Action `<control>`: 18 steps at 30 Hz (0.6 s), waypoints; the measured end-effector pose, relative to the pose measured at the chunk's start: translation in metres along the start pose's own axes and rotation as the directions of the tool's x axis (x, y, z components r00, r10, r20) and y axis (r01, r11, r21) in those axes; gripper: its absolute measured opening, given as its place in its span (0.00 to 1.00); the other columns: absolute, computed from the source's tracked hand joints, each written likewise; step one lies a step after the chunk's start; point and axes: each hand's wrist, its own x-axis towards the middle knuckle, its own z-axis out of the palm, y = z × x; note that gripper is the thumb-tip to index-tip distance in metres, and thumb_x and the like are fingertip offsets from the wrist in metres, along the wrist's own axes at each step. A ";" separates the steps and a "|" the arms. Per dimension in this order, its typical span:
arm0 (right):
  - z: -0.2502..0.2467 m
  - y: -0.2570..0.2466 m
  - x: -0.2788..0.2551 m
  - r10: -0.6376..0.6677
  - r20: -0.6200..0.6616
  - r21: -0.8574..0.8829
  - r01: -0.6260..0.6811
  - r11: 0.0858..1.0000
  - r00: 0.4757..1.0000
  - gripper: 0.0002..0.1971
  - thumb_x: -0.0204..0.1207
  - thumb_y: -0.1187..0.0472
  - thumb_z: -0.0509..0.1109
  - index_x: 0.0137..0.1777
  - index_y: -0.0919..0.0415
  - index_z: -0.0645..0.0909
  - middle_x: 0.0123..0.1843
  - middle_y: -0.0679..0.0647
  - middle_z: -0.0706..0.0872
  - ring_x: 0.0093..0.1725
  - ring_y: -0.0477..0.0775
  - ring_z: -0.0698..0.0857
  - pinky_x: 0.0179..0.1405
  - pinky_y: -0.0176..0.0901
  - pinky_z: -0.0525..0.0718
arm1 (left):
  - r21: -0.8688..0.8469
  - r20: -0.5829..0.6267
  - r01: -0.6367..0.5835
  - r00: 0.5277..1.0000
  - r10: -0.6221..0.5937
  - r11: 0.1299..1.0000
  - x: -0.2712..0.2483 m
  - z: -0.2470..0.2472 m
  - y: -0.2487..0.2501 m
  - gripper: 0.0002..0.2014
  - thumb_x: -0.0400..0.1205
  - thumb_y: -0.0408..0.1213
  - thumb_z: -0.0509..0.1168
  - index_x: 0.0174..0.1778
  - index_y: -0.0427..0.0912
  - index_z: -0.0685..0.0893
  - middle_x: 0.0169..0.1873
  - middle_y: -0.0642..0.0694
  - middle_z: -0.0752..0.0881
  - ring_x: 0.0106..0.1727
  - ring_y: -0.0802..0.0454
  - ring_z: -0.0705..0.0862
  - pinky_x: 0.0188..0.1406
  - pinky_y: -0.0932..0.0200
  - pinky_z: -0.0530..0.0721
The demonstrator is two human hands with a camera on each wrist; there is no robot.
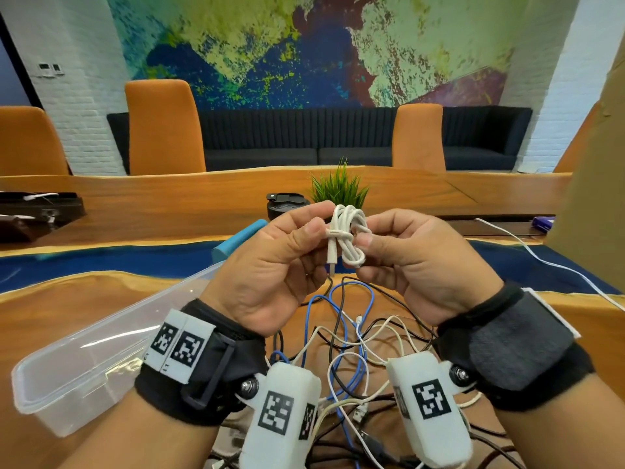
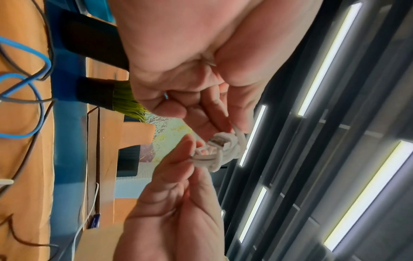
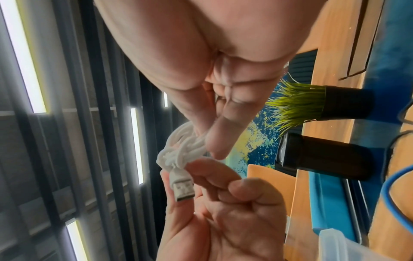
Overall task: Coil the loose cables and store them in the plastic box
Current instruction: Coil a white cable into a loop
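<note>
A white USB cable [image 1: 348, 231], wound into a small knotted bundle, is held up above the table between both hands. My left hand [image 1: 321, 220] pinches it at the wrap near the plug, whose USB end [image 3: 183, 189] hangs down. My right hand [image 1: 368, 231] pinches the bundle's other side with thumb and fingers. The wrist views show the bundle [image 2: 219, 151] between the two sets of fingertips [image 3: 218, 141]. A clear plastic box [image 1: 67, 394] lies open at the lower left. Several loose blue, black and white cables [image 1: 348, 336] lie tangled under my hands.
A small potted grass plant [image 1: 340, 187] and a black lidded cup [image 1: 287, 206] stand behind the hands, with a teal object [image 1: 236, 243] beside them. A white cable [image 1: 541, 258] trails to the right. Brown cardboard [image 1: 595, 198] stands at the right edge.
</note>
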 end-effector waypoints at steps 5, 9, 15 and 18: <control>-0.004 -0.003 -0.001 -0.001 0.027 -0.061 0.003 0.998 1.000 0.12 0.58 0.63 0.77 0.43 0.64 0.85 0.36 0.59 0.90 0.31 0.52 0.87 0.26 0.37 0.87 | 0.008 0.051 0.048 0.998 -0.049 0.999 0.000 0.003 -0.008 0.15 0.78 0.44 0.65 0.56 0.46 0.90 0.42 0.47 0.89 0.38 0.56 0.82 0.31 0.66 0.78; -0.006 -0.003 -0.002 -0.012 0.082 -0.075 0.018 0.997 0.997 0.10 0.58 0.63 0.79 0.40 0.61 0.86 0.35 0.58 0.90 0.29 0.50 0.87 0.27 0.40 0.86 | -0.080 0.111 0.160 0.982 -0.151 0.984 0.003 0.000 -0.014 0.23 0.68 0.50 0.79 0.57 0.46 0.91 0.46 0.47 0.89 0.44 0.54 0.83 0.36 0.63 0.78; -0.002 0.001 -0.002 -0.035 0.107 -0.078 0.044 0.996 0.994 0.10 0.60 0.65 0.79 0.41 0.64 0.84 0.38 0.62 0.90 0.31 0.53 0.89 0.27 0.40 0.87 | -0.094 0.082 0.239 0.969 -0.232 0.966 0.004 -0.003 -0.011 0.25 0.67 0.52 0.77 0.56 0.42 0.89 0.42 0.47 0.87 0.40 0.55 0.82 0.34 0.62 0.77; -0.005 0.003 0.001 -0.058 0.060 -0.115 0.064 0.991 0.997 0.12 0.61 0.66 0.79 0.44 0.67 0.83 0.40 0.66 0.89 0.32 0.55 0.88 0.26 0.38 0.87 | -0.007 -0.015 0.211 0.977 -0.211 0.977 0.005 -0.002 -0.008 0.31 0.71 0.53 0.70 0.67 0.40 0.84 0.47 0.47 0.85 0.42 0.55 0.78 0.36 0.62 0.73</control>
